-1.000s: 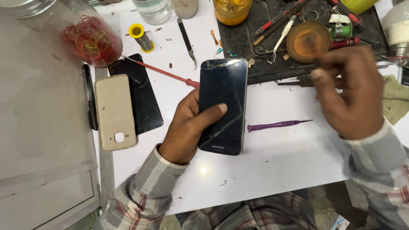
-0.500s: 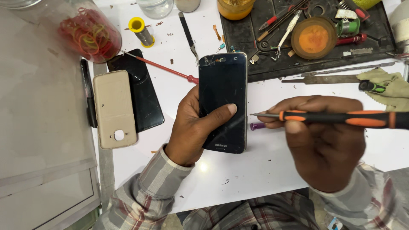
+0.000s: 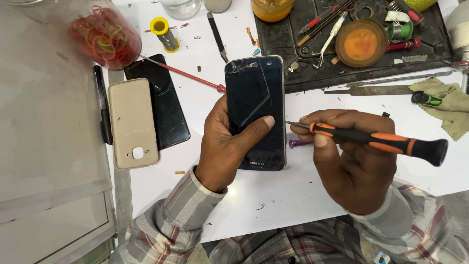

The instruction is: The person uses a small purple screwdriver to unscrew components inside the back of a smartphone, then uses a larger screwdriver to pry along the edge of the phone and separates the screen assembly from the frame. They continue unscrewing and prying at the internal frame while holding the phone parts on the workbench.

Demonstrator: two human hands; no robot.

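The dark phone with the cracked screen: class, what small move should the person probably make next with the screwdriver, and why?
Probably bring the tip of the orange-and-black screwdriver leftward to the right edge of the dark phone. The left hand grips the phone, thumb across the cracked glass; the right hand holds the tip just off that edge, apart from it.

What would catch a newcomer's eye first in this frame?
At centre, the left hand holds up a dark smartphone with cracked glass, thumb across its screen. Beside it, the right hand grips an orange-and-black screwdriver, tip pointing at the phone's right edge. To the left on the white table lies a beige back cover on another dark phone.
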